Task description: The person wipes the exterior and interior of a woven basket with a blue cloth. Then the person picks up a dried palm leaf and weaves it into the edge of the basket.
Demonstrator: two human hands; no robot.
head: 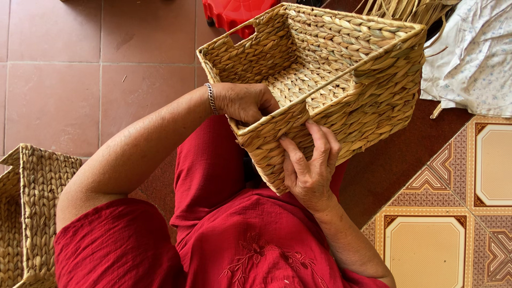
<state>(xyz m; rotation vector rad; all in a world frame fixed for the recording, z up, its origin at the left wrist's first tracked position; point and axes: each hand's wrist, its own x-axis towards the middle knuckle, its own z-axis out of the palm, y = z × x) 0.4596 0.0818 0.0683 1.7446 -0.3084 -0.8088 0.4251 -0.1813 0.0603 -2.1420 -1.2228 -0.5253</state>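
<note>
1. I am watching the woven basket [330, 80] being held tilted above the lap, over the tiled floor [80, 69].
2. The left hand [242, 101] is clamping fingers on the near rim; the right hand [312, 170] is pressing fingers on the outer wall.
3. Loosening either grip is risking a drop.

Woven basket [341, 69]: tan straw, braided pattern. Clothing [234, 234] red, embroidered; stool [232, 12] red. Floor tiles [64, 64] terracotta; patterned tiles [453, 213] cream-brown geometric.

A rectangular woven straw basket [341, 80], tilted with its open top showing, held above red-clothed lap.
</note>
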